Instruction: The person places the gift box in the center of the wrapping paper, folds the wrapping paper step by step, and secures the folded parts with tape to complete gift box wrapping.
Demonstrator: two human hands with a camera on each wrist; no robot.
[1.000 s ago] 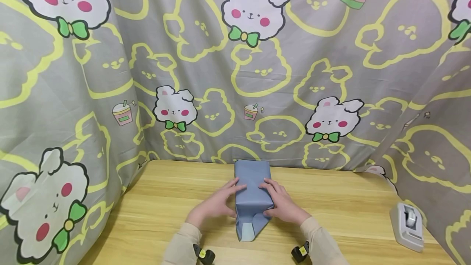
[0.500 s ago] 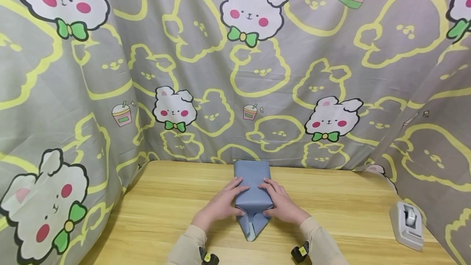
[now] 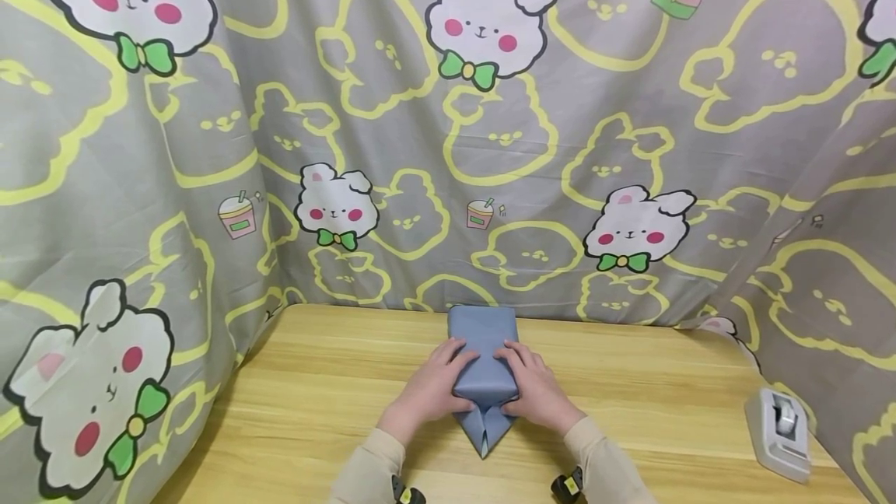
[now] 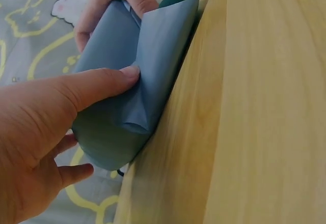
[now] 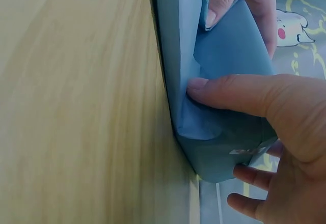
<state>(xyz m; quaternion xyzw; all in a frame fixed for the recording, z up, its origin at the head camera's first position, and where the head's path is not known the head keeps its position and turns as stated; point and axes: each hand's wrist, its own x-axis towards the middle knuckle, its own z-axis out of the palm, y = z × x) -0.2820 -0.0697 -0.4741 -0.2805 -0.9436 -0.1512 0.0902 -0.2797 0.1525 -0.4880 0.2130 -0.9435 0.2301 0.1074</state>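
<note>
A box wrapped in blue-grey paper (image 3: pixel 483 329) lies lengthwise on the table. At its near end the paper is folded in from both sides into a pointed flap (image 3: pixel 484 432). My left hand (image 3: pixel 432 386) grips the box's left side, its thumb pressing into the fold of the end paper (image 4: pixel 165 51). My right hand (image 3: pixel 540 389) holds the right side the same way, thumb tucked in the crease of the paper (image 5: pixel 188 46). Some fingers of each hand stand off the box's side in the wrist views. A shiny strip like tape (image 5: pixel 247 151) shows on the right side.
A grey tape dispenser (image 3: pixel 780 434) stands at the right of the wooden table (image 3: pixel 336 379). A patterned curtain (image 3: pixel 392 131) hangs behind the table and on both sides; the box's far end is close to it.
My left thumb has pushed the left side of the end paper inward, and the flap has narrowed from a wide open end to a point. The right hand stays almost still.
</note>
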